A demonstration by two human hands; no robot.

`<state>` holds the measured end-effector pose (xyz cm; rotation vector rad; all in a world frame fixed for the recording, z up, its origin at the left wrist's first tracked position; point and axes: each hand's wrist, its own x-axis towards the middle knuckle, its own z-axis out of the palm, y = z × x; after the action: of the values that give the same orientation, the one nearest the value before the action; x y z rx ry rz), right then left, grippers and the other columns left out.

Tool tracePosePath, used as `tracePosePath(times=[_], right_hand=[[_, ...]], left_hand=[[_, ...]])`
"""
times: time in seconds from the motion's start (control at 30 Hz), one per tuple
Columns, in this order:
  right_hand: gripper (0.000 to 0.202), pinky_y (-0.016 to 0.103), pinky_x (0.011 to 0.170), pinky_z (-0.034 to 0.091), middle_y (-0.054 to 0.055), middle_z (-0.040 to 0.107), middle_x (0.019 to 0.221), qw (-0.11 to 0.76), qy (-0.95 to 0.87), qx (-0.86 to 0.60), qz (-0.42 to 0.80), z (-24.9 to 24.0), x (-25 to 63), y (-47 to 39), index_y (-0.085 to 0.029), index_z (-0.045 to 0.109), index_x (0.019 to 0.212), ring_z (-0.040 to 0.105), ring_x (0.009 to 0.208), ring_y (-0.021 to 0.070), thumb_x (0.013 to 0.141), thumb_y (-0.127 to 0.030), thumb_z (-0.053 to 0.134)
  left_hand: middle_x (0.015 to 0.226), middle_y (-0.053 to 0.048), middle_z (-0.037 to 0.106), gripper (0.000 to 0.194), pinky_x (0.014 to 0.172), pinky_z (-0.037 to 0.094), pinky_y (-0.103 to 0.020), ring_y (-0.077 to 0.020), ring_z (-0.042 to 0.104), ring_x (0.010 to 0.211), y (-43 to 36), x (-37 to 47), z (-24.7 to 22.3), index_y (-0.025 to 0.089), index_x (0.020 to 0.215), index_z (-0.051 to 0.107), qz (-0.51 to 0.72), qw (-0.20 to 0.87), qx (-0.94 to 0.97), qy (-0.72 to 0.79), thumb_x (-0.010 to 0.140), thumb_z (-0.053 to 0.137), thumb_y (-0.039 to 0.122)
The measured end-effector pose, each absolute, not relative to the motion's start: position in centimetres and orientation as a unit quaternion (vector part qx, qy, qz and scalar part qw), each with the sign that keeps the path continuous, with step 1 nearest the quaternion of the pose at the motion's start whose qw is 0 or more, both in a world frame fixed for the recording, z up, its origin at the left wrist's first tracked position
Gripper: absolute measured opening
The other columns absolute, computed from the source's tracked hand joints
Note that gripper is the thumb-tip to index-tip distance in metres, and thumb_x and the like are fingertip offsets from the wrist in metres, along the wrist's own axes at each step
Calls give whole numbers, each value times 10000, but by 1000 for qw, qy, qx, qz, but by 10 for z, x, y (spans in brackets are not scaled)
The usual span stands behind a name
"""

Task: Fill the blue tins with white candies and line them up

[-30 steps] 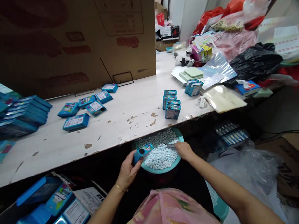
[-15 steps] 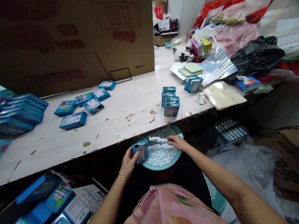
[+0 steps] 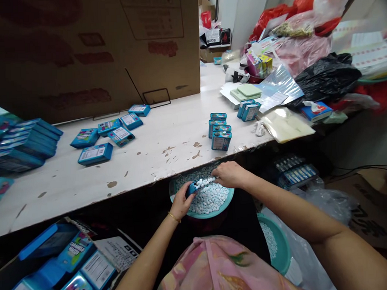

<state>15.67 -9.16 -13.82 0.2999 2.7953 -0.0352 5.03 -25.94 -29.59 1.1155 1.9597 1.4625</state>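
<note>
My left hand (image 3: 182, 201) is wrapped round a small blue box (image 3: 191, 189), tilted over a teal basin (image 3: 230, 200) of small white pellets (image 3: 209, 200). In my right hand (image 3: 230, 174) is a scoop (image 3: 205, 183) heaped with white pellets; its end is at the mouth of the box. My fingers hide the scoop's handle. Behind the basin, several blue boxes (image 3: 221, 141) stand upright in a row on the white table (image 3: 155, 157).
Several blue boxes (image 3: 95, 153) lie on the table at the left, before a large cardboard carton (image 3: 93, 51). A carton of blue packs (image 3: 74, 252) is at the lower left. Another teal basin (image 3: 283, 248) sits at the lower right. Bags and papers fill the right.
My left hand has tilted the box toward the scoop. My right hand has come up and left, bringing the pellet-filled scoop to the box's mouth.
</note>
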Motion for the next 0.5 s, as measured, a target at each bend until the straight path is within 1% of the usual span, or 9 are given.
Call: tracePosePath(times=[0.07, 0.13, 0.2, 0.3, 0.4, 0.5], right_hand=[[231, 324, 670, 429, 128, 647, 849, 163, 982, 90, 14, -132, 150, -102, -163, 647, 852, 596, 796, 239, 726, -266, 483], [224, 324, 653, 429, 140, 645, 833, 160, 984, 78, 26, -129, 145, -110, -142, 641, 842, 598, 779, 240, 722, -226, 471], [215, 325, 658, 424, 138, 642, 845, 162, 984, 74, 26, -126, 143, -112, -142, 632, 843, 596, 785, 237, 724, -212, 467], [203, 309, 676, 412, 95, 635, 893, 151, 985, 89, 7, -128, 155, -100, -181, 605, 881, 585, 814, 221, 741, -253, 476], [231, 263, 676, 395, 37, 618, 952, 133, 979, 151, -29, -148, 184, -73, -241, 553, 975, 572, 842, 185, 767, -295, 470], [268, 236, 666, 382, 17, 592, 991, 107, 955, 273, -43, -193, 214, -47, -259, 506, 1063, 559, 858, 158, 816, -267, 404]], left_hand=[[1087, -97, 557, 402, 913, 353, -351, -213, 498, 1023, -258, 52, -296, 158, 1079, 501, 521, 221, 415, 712, 691, 534, 254], [1090, -101, 554, 399, 916, 350, -359, -218, 497, 1028, -257, 52, -295, 157, 1077, 501, 519, 220, 418, 712, 691, 533, 252], [1089, -102, 551, 400, 923, 344, -362, -219, 495, 1029, -257, 51, -295, 156, 1075, 499, 523, 221, 414, 712, 689, 535, 254], [1081, -97, 548, 406, 928, 338, -363, -214, 493, 1020, -264, 46, -297, 150, 1077, 489, 533, 238, 397, 708, 693, 538, 271], [1057, -87, 552, 437, 930, 338, -369, -213, 496, 1003, -275, 39, -305, 146, 1073, 483, 563, 274, 339, 702, 678, 566, 313], [1041, -73, 562, 474, 901, 374, -365, -206, 513, 978, -283, 29, -318, 156, 1079, 473, 622, 336, 235, 667, 668, 583, 366]])
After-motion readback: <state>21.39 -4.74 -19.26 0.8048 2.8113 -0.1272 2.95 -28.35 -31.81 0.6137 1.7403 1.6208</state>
